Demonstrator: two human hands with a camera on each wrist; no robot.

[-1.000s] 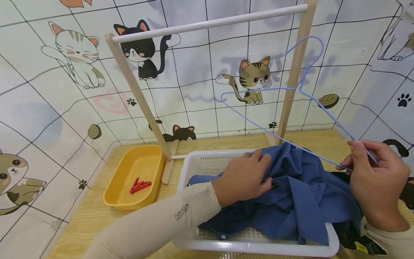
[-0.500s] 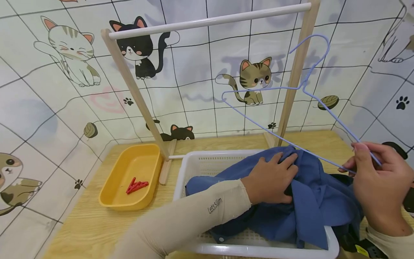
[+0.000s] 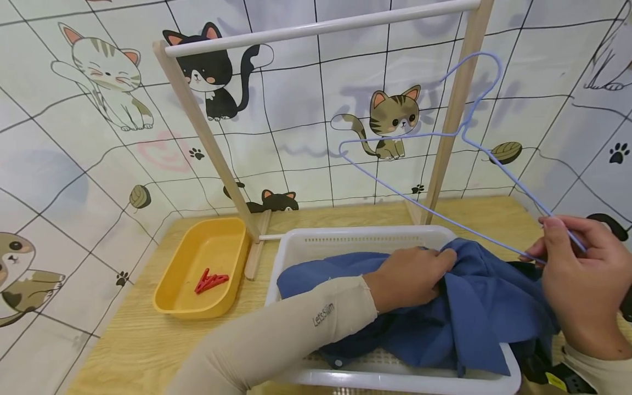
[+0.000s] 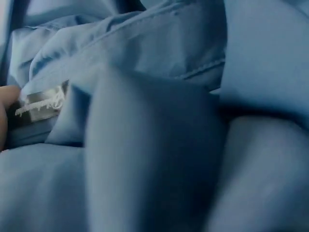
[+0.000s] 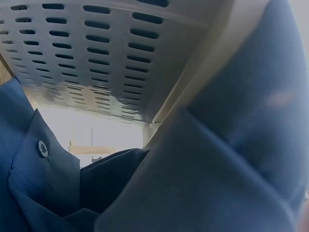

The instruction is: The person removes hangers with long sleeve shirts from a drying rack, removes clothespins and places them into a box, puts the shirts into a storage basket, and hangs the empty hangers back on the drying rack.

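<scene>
A blue buttoned shirt (image 3: pixel 479 307) lies crumpled in a white plastic basket (image 3: pixel 395 378) and spills over its right side. My left hand (image 3: pixel 412 274) grips the cloth near the middle, with its fingers curled into the folds. The left wrist view has a fingertip (image 4: pixel 6 113) beside a sewn-in label (image 4: pixel 41 105) on the shirt. At the right, my right hand (image 3: pixel 587 280) pinches one corner of a light blue wire hanger (image 3: pixel 395 189), whose hook points up in front of the rack. A button (image 5: pixel 42 149) on the cloth shows in the right wrist view.
A rack with wooden posts (image 3: pixel 204 131) and a white top bar (image 3: pixel 321 27) stands behind the basket. To the left, a yellow tray (image 3: pixel 165 299) holds red clothespins (image 3: pixel 211 281). Everything stands on a wood-grain table (image 3: pixel 128 351) against a cat-patterned wall.
My left hand has moved right across the shirt, and its spread fingers have curled into the cloth. The shirt's raised top has sunk. The hanger has stayed nearly still in my right hand.
</scene>
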